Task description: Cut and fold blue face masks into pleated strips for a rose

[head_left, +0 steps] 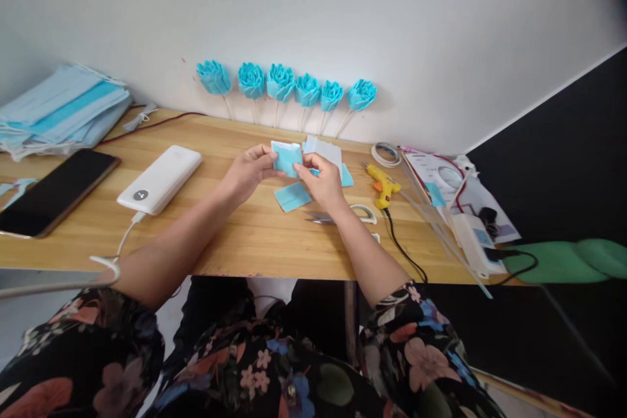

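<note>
Between my two hands a small blue piece of face mask fabric [287, 159] with a white upper edge is held up above the table. My left hand [249, 171] pinches its left side between thumb and fingers. On its right side, my right hand [323, 181] pinches the lower corner. Just below lies another blue fabric piece [292, 197], flat on the wood. Behind my right hand rest white and blue cut pieces [326, 149], partly covered. Scissors [363, 213] lie under my right wrist, their middle hidden.
Several blue fabric roses [307, 91] on sticks lean on the wall. A yellow glue gun [383, 185], tape rolls [386, 154] and a power strip [474, 241] are at right. Left are a mask stack [63, 104], a phone [56, 192] and a white power bank [160, 177].
</note>
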A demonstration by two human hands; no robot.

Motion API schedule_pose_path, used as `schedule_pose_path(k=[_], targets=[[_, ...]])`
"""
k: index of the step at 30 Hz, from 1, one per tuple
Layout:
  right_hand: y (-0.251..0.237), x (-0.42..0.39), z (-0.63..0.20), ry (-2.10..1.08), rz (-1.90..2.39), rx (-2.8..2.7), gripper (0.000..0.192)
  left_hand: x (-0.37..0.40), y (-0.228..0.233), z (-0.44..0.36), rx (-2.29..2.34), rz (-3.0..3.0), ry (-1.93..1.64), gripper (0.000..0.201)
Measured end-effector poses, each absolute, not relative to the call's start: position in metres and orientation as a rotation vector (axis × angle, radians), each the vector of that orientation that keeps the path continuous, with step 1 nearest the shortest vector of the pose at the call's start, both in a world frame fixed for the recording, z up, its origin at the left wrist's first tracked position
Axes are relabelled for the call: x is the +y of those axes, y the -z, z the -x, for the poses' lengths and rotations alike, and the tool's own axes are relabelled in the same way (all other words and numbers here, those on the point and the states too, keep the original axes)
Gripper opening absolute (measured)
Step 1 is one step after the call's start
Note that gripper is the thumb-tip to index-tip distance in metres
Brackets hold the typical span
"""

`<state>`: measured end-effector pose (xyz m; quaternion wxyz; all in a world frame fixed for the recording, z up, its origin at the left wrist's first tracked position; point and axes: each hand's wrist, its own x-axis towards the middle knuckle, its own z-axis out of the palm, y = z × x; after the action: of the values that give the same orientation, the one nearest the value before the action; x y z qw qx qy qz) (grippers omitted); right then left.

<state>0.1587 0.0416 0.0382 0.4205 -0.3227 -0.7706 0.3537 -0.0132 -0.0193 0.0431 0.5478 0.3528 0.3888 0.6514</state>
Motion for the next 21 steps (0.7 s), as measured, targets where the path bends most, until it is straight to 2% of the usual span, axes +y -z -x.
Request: schedule_pose_path(k=[8,11,13,17,21], targets=[[-0.039,0.055,-0.164,-0.778,0.837,-2.002,0.018,-0.01,-0.029,0.018,0.922,-0.807,-1.544,0.014],[-0.057,0.058,-0.179,-0.668,0.867,-2.087,0.018,-0.007,-0.026,0.023,0.929,-0.815,-1.566,0.021],[-0.071,0.052,-0.196,-0.593,0.888,-2.214,0.02,-0.006,-0.026,0.024,0.926,-0.799,-1.576,0.021],[-0.088,0.024,-0.244,-0.331,1.029,-2.576,0.017,-0.007,-0.028,0.026,0.917,-0.714,-1.594,0.009],[-0.083,-0.01,-0.285,-0.244,1.193,-2.881,0.028,-0.007,-0.031,0.026,0.924,-0.639,-1.592,0.01]])
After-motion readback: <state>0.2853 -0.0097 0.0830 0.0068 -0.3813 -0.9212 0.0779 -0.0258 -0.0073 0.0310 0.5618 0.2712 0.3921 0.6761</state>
